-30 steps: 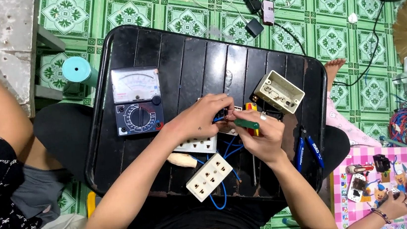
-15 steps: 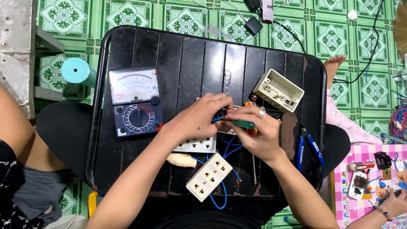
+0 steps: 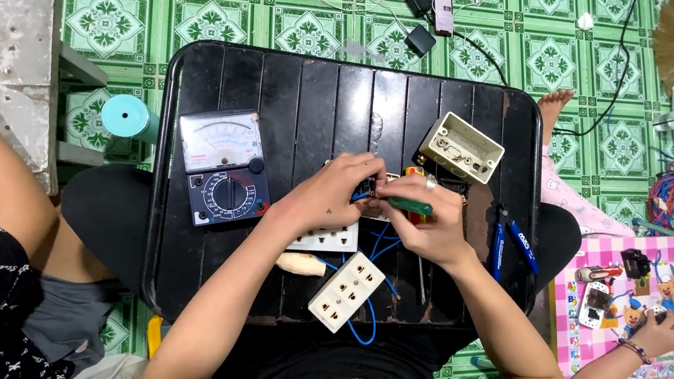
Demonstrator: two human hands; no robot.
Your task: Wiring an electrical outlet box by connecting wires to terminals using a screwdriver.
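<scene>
The left hand [image 3: 335,191] pinches a small electrical part [image 3: 370,190], mostly hidden under its fingers, over the middle of the black slatted table [image 3: 294,86]; the right hand [image 3: 431,226], closed around a green-handled screwdriver [image 3: 406,204], lies just to the right of it, the tool's long axis running leftward and slightly up into the part, so the right hand does the driving while the left steadies. Against the earlier frames nothing has shifted noticeably; both hands stay locked together, the analog multimeter [image 3: 224,167], the white socket strip [image 3: 347,291] and the open beige junction box [image 3: 461,148] lie where they were.
</scene>
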